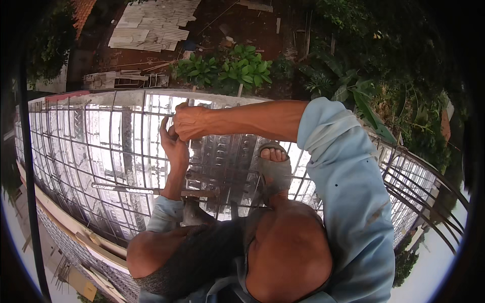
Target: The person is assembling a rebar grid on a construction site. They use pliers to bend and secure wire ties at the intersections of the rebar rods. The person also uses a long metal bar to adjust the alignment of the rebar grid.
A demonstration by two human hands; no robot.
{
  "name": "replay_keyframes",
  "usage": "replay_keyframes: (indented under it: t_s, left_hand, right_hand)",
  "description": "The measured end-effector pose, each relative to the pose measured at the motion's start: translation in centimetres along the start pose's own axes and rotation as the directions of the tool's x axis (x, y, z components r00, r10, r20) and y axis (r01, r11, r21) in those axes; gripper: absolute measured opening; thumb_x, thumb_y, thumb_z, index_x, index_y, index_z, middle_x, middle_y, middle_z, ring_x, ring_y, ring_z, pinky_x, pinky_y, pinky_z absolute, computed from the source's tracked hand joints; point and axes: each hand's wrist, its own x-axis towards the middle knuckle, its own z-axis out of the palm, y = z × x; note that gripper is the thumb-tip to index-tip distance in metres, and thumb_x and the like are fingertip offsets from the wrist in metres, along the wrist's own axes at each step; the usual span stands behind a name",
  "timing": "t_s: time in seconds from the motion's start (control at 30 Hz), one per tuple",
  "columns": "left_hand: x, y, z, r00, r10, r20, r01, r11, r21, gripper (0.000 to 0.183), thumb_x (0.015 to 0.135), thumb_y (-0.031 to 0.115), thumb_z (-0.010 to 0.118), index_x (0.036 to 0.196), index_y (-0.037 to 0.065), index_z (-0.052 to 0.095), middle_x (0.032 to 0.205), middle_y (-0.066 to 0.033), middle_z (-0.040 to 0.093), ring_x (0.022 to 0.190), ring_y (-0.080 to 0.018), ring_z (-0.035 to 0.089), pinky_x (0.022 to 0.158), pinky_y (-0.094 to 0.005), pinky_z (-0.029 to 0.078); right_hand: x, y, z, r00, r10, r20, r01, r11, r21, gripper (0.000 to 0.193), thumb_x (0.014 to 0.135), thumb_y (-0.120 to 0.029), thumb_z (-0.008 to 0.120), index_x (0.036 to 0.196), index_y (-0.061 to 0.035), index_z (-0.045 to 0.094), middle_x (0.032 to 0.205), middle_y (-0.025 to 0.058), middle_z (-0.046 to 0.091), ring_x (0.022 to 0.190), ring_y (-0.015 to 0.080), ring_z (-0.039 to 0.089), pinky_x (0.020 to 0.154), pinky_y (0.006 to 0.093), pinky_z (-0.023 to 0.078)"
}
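Both hands meet over a grid of steel rebar point(113, 150) lying above shiny ribbed metal decking point(96, 126). My right hand point(192, 122) reaches across from the right, its fingers closed near a bar crossing by the concrete edge. What it grips is hidden behind the knuckles. Just below and touching it, my left hand point(173, 137) has its index finger and thumb curled together. Anything pinched there is too small to make out. A long thin metal piece point(124, 189) lies across the grid and passes by my left wrist.
My sandalled foot point(274, 169) rests on the grid between my knees. A concrete edge point(222, 100) runs along the far side, with leafy plants point(245, 65) and lower ground beyond. Several bent bars point(419, 202) stick out at right. Wooden boards point(76, 230) line the left edge.
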Motion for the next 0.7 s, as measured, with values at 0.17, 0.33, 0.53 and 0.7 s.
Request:
replay_keyframes:
  t_s: [0.17, 0.33, 0.53, 0.7]
  left_hand:
    - [1.2, -1.6, 0.5, 0.995, -0.016, -0.098, 0.022, 0.998, 0.06, 0.067, 0.088, 0.008, 0.07, 0.146, 0.003, 0.036, 0.112, -0.0167, 0.066, 0.1, -0.0242, 0.067, 0.084, -0.0367, 0.055]
    - [0.3, 0.6, 1.3, 0.998, -0.063, -0.025, 0.06, 0.994, -0.09, 0.074, 0.091, -0.005, 0.057, 0.154, 0.005, 0.02, 0.131, -0.0248, 0.059, 0.115, -0.0276, 0.062, 0.087, -0.0352, 0.055]
    - [-0.2, 0.9, 2.1, 0.998, 0.045, -0.046, -0.032, 0.967, 0.252, 0.072, 0.088, -0.003, 0.061, 0.151, 0.005, 0.026, 0.135, -0.0217, 0.058, 0.112, -0.0303, 0.065, 0.087, -0.0386, 0.056]
    - [-0.1, 2.1, 3.2, 0.982, 0.165, -0.095, -0.108, 0.894, 0.436, 0.063, 0.081, 0.01, 0.076, 0.137, 0.002, 0.047, 0.125, -0.0177, 0.064, 0.105, -0.0333, 0.066, 0.089, -0.0408, 0.053]
  right_hand:
    - [-0.5, 1.9, -2.6, 0.896, 0.189, 0.402, -0.299, 0.926, 0.231, 0.017, 0.081, -0.012, 0.068, 0.094, -0.0092, 0.077, 0.077, 0.0091, 0.072, 0.078, 0.0285, 0.073, 0.066, 0.0434, 0.058]
    - [0.1, 1.3, -4.8, 0.846, 0.415, 0.336, -0.479, 0.867, 0.135, 0.024, 0.076, -0.009, 0.071, 0.099, -0.0081, 0.077, 0.084, 0.0203, 0.072, 0.081, 0.0369, 0.073, 0.071, 0.0437, 0.058]
    - [0.8, 2.9, -4.4, 0.433, 0.782, 0.448, -0.898, 0.327, 0.296, 0.021, 0.076, -0.01, 0.071, 0.084, 0.0096, 0.072, 0.088, 0.0313, 0.069, 0.087, 0.0438, 0.071, 0.074, 0.0478, 0.057]
    - [-0.1, 3.9, -2.3, -0.082, 0.681, 0.727, -0.596, -0.619, 0.512, 0.008, 0.077, 0.0, 0.072, 0.077, 0.008, 0.072, 0.075, 0.0206, 0.071, 0.064, 0.0281, 0.07, 0.051, 0.0405, 0.054]
